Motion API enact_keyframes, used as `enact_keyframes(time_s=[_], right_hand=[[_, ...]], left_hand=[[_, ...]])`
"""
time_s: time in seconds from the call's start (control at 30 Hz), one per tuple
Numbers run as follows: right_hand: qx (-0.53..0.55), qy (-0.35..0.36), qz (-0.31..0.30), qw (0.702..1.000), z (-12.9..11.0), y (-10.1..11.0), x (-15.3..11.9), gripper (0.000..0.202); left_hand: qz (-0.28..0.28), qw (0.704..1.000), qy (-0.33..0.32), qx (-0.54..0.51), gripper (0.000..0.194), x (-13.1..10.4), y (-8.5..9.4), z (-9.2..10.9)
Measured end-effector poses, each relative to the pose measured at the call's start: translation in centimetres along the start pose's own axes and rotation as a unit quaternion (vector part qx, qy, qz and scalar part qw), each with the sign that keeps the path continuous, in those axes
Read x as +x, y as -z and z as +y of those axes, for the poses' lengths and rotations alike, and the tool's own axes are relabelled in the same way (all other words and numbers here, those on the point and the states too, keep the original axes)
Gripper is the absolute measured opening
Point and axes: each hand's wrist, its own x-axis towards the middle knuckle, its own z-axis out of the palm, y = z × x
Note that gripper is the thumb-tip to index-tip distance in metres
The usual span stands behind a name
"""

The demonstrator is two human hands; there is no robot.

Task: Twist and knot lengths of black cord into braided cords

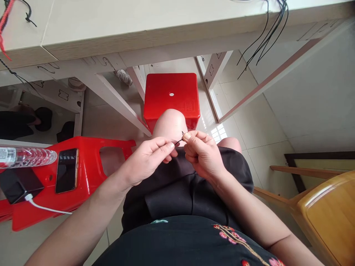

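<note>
A thin black cord is stretched between my two hands above my lap. My left hand pinches it between thumb and forefinger. The fingers of my right hand are closed on its other part, and a small dark loop or end sticks up just past the fingertips. Most of the cord is hidden inside my hands. Below them are my bare knee and black clothing.
A table edge runs ahead, with black cords hanging at right and a red cord at left. A red stool stands beneath. At left, another red stool bears a phone, bottle and black box. A wooden chair stands right.
</note>
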Motion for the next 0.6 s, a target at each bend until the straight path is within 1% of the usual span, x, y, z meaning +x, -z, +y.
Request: enact_keyframes(time_s=[0.07,0.13,0.2,0.3,0.43,0.6], right_hand=[[-0.029,0.014,-0.016,0.999,0.2,-0.3,-0.1,0.022],[-0.05,0.027,-0.031,0.998,0.4,-0.6,-0.2,0.022],[-0.066,0.04,-0.036,0.996,0.8,-0.7,-0.3,0.022],[-0.089,0.053,-0.031,0.994,1.3,-0.7,-0.3,0.025],[-0.086,0.042,-0.034,0.995,1.7,-0.9,-0.3,0.029],[-0.056,0.02,-0.05,0.997,1.5,-1.1,-0.4,0.025]], left_hand=[[-0.001,0.999,-0.012,-0.047,0.025,0.1,-0.5,0.2],[0.013,0.995,-0.022,-0.097,0.024,0.3,-1.1,0.3],[0.043,0.99,-0.025,-0.13,0.018,0.6,-1.6,0.4],[0.084,0.982,-0.005,-0.171,0.01,0.9,-2.0,0.4],[0.078,0.966,0.042,-0.244,0.016,1.1,-1.8,0.2],[0.098,0.941,0.045,-0.322,0.02,1.3,-1.8,-0.2]])
